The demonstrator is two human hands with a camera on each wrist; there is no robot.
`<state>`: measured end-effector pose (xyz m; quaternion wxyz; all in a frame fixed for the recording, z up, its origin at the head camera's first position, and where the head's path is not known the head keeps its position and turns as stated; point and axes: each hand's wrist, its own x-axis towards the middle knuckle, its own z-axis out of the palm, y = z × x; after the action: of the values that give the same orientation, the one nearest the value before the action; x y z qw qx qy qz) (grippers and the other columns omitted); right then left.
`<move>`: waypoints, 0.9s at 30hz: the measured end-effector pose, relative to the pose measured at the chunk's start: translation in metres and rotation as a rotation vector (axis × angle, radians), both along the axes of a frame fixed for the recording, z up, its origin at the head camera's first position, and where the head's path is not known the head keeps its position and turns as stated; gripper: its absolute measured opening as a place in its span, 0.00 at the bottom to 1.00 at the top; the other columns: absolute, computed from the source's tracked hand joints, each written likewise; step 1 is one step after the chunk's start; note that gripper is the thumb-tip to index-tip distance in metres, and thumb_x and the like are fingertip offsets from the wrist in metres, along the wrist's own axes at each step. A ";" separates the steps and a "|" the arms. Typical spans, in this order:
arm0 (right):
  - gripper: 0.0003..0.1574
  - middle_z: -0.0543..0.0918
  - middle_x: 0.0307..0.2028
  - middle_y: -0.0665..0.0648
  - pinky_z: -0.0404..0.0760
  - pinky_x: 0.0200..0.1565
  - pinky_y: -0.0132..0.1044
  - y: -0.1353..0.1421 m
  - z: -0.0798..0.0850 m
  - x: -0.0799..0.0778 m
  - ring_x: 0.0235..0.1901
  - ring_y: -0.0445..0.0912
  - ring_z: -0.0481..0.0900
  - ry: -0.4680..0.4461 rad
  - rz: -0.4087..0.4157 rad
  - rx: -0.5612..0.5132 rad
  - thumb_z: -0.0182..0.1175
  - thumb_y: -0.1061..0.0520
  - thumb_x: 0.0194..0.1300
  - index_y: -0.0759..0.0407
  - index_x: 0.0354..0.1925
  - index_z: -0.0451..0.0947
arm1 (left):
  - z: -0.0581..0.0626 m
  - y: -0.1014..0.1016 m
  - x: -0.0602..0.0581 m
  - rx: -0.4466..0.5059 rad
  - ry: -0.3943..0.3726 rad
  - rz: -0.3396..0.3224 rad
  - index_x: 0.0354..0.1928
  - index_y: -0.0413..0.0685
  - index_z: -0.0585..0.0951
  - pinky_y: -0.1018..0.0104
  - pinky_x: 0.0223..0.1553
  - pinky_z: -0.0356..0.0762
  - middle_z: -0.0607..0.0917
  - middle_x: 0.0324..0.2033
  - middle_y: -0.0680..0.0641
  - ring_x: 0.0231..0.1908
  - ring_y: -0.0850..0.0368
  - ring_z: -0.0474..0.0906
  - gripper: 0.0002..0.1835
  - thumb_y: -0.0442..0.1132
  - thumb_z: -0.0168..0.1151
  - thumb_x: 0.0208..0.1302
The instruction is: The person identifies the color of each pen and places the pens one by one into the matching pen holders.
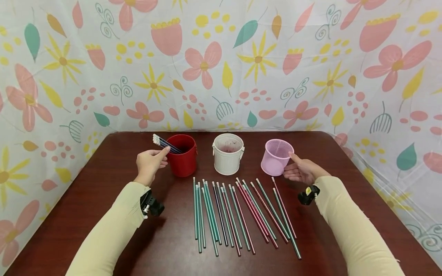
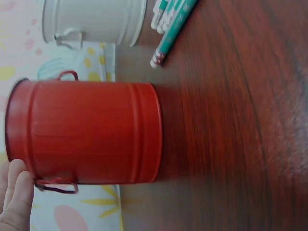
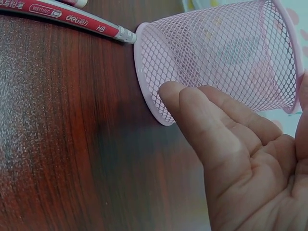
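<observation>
Head view, pink cup [image 1: 272, 163] at right hand [image 1: 304, 169]

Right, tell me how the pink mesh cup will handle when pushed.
The pink mesh cup is probably light for its size, being see-through mesh. It may tip if pushed high up, since nothing shows inside. Being round, it might roll if toppled.

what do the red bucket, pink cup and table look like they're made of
Red bucket: probably painted metal, satin finish, judging by its raised bands. Pink cup: likely coated metal mesh, given its open lattice. Table: wood or wood-look laminate, streaky grain, slight sheen.
</observation>
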<state>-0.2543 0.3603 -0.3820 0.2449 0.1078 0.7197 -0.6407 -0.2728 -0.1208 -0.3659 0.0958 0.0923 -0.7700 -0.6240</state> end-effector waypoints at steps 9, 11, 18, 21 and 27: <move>0.55 0.83 0.34 0.56 0.82 0.41 0.33 0.001 0.003 0.000 0.34 0.42 0.83 0.000 -0.002 0.028 0.32 0.32 0.71 0.86 0.61 0.53 | 0.003 0.036 0.022 -0.403 0.519 0.030 0.25 0.40 0.87 0.71 0.23 0.68 0.85 0.20 0.45 0.22 0.58 0.76 0.10 0.40 0.69 0.55; 0.54 0.83 0.34 0.56 0.82 0.41 0.33 0.001 0.003 0.000 0.33 0.42 0.83 0.004 0.004 0.031 0.31 0.33 0.72 0.87 0.61 0.53 | 0.003 0.048 0.027 -0.491 0.496 -0.120 0.24 0.41 0.87 0.68 0.23 0.70 0.85 0.19 0.47 0.21 0.56 0.77 0.09 0.39 0.68 0.55; 0.53 0.83 0.35 0.56 0.82 0.41 0.34 0.002 0.001 0.001 0.34 0.42 0.84 -0.011 0.012 0.030 0.32 0.34 0.73 0.86 0.62 0.53 | -0.008 0.089 0.031 -0.709 -0.036 -0.635 0.25 0.41 0.87 0.70 0.21 0.76 0.80 0.13 0.51 0.14 0.61 0.75 0.10 0.39 0.65 0.60; 0.53 0.83 0.35 0.55 0.82 0.42 0.34 0.002 0.001 0.000 0.35 0.42 0.84 -0.012 0.019 0.035 0.31 0.34 0.73 0.86 0.62 0.53 | -0.015 0.101 0.029 -0.755 -0.141 -0.747 0.17 0.39 0.83 0.69 0.17 0.77 0.77 0.09 0.50 0.10 0.61 0.72 0.14 0.36 0.64 0.59; 0.54 0.83 0.35 0.55 0.82 0.42 0.34 0.000 0.004 -0.002 0.35 0.42 0.83 -0.007 0.033 0.026 0.31 0.33 0.72 0.86 0.62 0.53 | -0.023 0.121 0.027 -0.858 -0.297 -0.896 0.12 0.41 0.76 0.70 0.11 0.72 0.75 0.06 0.49 0.07 0.60 0.70 0.18 0.35 0.63 0.59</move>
<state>-0.2565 0.3608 -0.3781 0.2566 0.1017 0.7287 -0.6267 -0.2453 -0.0002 -0.3885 -0.2538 -0.1999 -0.9204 -0.2203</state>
